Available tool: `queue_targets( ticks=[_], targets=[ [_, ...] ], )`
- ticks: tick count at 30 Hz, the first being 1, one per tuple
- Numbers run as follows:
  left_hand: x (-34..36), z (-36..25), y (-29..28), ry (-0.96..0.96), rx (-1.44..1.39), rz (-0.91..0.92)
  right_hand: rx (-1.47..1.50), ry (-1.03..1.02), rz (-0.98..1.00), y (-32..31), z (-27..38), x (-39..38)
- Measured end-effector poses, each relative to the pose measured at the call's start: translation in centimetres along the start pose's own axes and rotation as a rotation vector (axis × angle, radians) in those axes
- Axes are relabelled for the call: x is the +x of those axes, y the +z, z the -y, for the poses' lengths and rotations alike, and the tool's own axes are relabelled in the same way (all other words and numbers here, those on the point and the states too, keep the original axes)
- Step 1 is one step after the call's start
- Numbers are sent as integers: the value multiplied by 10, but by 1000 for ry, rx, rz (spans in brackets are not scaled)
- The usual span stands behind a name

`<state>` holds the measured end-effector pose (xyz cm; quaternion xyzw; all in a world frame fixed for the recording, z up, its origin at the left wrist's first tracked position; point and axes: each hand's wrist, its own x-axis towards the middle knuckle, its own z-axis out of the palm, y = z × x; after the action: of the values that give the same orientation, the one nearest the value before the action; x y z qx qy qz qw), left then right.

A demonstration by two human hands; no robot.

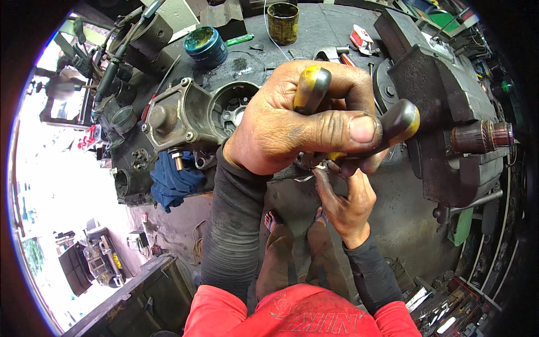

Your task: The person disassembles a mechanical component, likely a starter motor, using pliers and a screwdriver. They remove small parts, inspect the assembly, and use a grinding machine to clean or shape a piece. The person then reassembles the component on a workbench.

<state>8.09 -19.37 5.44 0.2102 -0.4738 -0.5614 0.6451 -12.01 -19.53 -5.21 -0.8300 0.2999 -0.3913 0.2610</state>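
Raised over the bench edge, my left hand [281, 121] is wrapped round a pair of pliers [401, 121] with yellow-and-black handles. One handle sticks up between thumb and fingers, the other points right; the jaws are hidden behind the hand. Just below, my right hand [349, 206] reaches up with thumb and fingers drawn together by the pliers' far end. Whatever lies between those fingertips is mostly covered. Left of my wrist, a metal motor housing [171, 115] with a round open bore rests on the bench, a copper-coloured threaded stud [178, 161] at its underside.
A large dark vise [429, 95] stands at the right, with a copper-wound armature [477, 137] by it. On the bench [252, 25] are a blue tub [205, 49], a yellow can [282, 27] and a red-and-white box [361, 39]. A blue rag [173, 178] hangs at the edge.
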Motion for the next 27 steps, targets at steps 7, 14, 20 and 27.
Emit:
queue_targets(
  ticks=[7,14,20,27],
  targets=[
    [-24,-12,34,60,410,-345,441,316,191,-22,-7,10],
    [-29,-13,101,178,876,-573,769,-24,191,-66,37,67],
    [-44,3,102,190,1198,-463,1076,342,205,-90,58,102],
    [-93,97,56,-141,889,-981,751,233,448,-105,45,124]
  ],
)
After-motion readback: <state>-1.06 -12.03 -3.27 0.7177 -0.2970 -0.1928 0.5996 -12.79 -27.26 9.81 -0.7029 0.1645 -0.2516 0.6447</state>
